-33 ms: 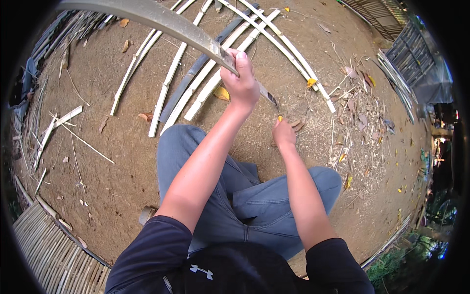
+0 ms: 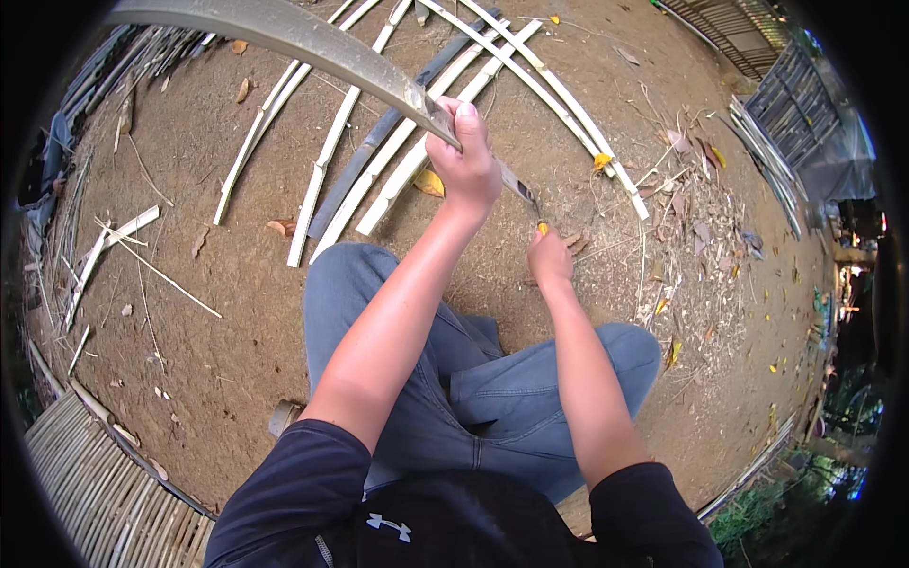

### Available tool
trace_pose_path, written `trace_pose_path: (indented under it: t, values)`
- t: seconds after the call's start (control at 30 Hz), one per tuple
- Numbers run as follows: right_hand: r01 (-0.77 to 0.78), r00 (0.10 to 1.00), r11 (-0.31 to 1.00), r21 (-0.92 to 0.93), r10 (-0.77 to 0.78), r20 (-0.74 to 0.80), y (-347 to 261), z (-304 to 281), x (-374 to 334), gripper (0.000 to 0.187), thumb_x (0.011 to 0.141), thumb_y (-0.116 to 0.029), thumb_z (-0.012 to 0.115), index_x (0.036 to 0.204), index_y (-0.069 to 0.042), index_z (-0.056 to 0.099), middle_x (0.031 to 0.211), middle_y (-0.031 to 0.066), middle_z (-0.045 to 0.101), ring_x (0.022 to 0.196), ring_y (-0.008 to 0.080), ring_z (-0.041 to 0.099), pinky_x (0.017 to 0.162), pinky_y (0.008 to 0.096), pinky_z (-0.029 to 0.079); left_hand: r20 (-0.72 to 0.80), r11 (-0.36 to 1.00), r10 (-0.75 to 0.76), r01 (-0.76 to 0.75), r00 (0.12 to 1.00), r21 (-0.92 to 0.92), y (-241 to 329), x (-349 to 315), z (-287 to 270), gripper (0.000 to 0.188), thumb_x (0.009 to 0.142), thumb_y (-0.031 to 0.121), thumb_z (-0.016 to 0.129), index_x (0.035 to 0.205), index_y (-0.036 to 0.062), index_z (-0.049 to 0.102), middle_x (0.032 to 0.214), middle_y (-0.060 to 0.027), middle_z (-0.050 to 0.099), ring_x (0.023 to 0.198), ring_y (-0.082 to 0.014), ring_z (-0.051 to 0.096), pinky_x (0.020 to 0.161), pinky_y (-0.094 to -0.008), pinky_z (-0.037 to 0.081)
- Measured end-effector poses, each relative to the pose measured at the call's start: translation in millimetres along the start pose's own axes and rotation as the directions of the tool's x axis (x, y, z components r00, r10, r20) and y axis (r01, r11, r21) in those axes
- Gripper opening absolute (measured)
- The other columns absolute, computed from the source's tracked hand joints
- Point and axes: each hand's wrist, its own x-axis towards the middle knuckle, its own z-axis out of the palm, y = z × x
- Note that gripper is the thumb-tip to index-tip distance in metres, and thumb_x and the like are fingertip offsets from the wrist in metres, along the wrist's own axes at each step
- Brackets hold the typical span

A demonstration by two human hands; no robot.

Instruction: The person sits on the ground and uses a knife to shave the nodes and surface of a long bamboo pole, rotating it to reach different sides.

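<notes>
A long greyish bamboo strip (image 2: 327,55) slants up and leftward out of view, its near end gripped in my left hand (image 2: 467,163), fingers wrapped round it. In front of my bent knees my right hand (image 2: 549,258) is closed on the handle of a knife with a yellow band. The knife's blade (image 2: 518,186) points up and left toward my left fist. Its tip is hidden behind that hand, so I cannot tell whether it touches the bamboo.
Several pale split bamboo strips (image 2: 327,156) and a dark grey strip (image 2: 350,172) lie on the dirt ahead. Shavings and dry leaves (image 2: 696,237) litter the ground at right. A slatted bamboo panel (image 2: 99,488) is at lower left, and stacked poles (image 2: 142,59) lie at far left.
</notes>
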Motion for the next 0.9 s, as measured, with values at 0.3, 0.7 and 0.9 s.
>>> trace_pose_path:
  t: [0.3, 0.7, 0.9]
  values:
    - [0.041, 0.999, 0.999, -0.032, -0.041, -0.002, 8, 0, 9, 0.037, 0.099, -0.031, 0.05, 0.119, 0.0, 0.055, 0.094, 0.0275, 0.069, 0.09, 0.0454, 0.067, 0.078, 0.0535, 0.054, 0.011, 0.999, 0.005, -0.006, 1.0, 0.038, -2, 1, -3, 0.024, 0.101, 0.018, 0.046, 0.08, 0.008, 0.042, 0.06, 0.0049, 0.038, 0.052, -0.0036, 0.036, 0.047, -0.0231, 0.03]
    - [0.041, 0.995, 0.994, 0.1, -0.031, -0.096, -39, -40, -13, 0.037, 0.101, -0.032, 0.047, 0.114, 0.0, 0.059, 0.096, 0.0274, 0.068, 0.094, 0.045, 0.066, 0.083, 0.053, 0.053, -0.012, 0.999, 0.043, -0.042, 0.999, 0.018, -4, 5, -12, 0.024, 0.101, 0.019, 0.046, 0.08, 0.0086, 0.04, 0.06, 0.0053, 0.038, 0.051, -0.0031, 0.035, 0.046, -0.0225, 0.028]
    - [0.051, 0.999, 0.998, -0.043, -0.052, -0.014, 8, 4, 2, 0.035, 0.101, -0.033, 0.046, 0.113, -0.002, 0.057, 0.092, 0.0259, 0.069, 0.09, 0.044, 0.067, 0.078, 0.0533, 0.054, 0.018, 1.0, 0.006, -0.007, 1.0, 0.026, -1, 0, -1, 0.024, 0.101, 0.018, 0.045, 0.079, 0.0085, 0.04, 0.059, 0.0054, 0.038, 0.051, -0.0031, 0.035, 0.046, -0.0226, 0.029]
